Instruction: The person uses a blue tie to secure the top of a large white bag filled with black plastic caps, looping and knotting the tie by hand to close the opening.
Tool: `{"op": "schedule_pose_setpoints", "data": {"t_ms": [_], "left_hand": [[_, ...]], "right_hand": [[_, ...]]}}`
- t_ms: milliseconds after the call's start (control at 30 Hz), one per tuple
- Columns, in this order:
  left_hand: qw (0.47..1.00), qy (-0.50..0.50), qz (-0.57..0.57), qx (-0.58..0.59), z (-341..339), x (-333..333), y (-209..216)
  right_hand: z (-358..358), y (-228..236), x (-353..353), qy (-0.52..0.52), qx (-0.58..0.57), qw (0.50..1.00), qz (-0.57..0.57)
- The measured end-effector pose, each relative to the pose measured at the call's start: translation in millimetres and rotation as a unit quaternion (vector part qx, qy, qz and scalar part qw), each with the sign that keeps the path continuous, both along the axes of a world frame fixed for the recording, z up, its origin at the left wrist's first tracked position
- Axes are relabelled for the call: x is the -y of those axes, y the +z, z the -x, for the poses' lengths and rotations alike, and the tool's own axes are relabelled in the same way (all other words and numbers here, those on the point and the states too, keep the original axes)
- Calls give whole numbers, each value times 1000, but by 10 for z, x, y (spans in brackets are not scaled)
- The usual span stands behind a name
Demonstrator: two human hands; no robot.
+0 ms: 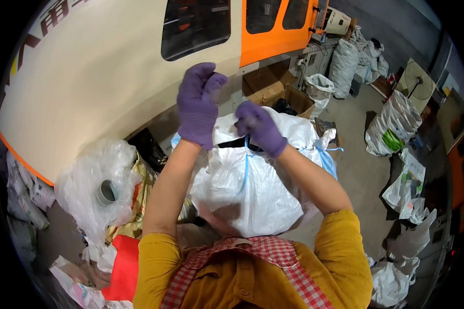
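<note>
Head view: I see the left hand [198,100] raised, loosely open; the right hand [260,126] curls, grip unclear, above a white sack [232,198], likely bulky enough to stand.

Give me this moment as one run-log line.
Left hand: raised, fingers half-curled | Right hand: curled above white sack, grip unclear | Things: blue cord on sack | Rest: cardboard box

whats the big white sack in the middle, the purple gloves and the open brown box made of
White sack: probably woven plastic, slightly glossy, judging by its sheen and creases. Purple gloves: seemingly knit fabric, matte, from the wrist ribbing; any coating is unclear. Open brown box: likely cardboard, dull, with flat walls.
</note>
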State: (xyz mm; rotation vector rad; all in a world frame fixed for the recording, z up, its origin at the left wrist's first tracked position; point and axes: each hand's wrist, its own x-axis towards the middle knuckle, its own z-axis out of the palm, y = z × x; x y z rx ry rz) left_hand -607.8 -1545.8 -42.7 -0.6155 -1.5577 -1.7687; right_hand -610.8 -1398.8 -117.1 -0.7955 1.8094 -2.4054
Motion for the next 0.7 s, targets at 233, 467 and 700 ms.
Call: {"op": "schedule_pose_setpoints", "data": {"t_ms": [233,467,700], "left_hand": [[887,-193,389,155,-262,22,-487],[857,-190,476,-58,-507,-18,-615],[817,-188,530,-129,-1050,-167,-843]], "right_hand": [[-617,336,-13,-40,85,984,149],[-1280,284,-122,-178,-1,984,2],[-1958,94,-447,-243,-175,880,-369]]}}
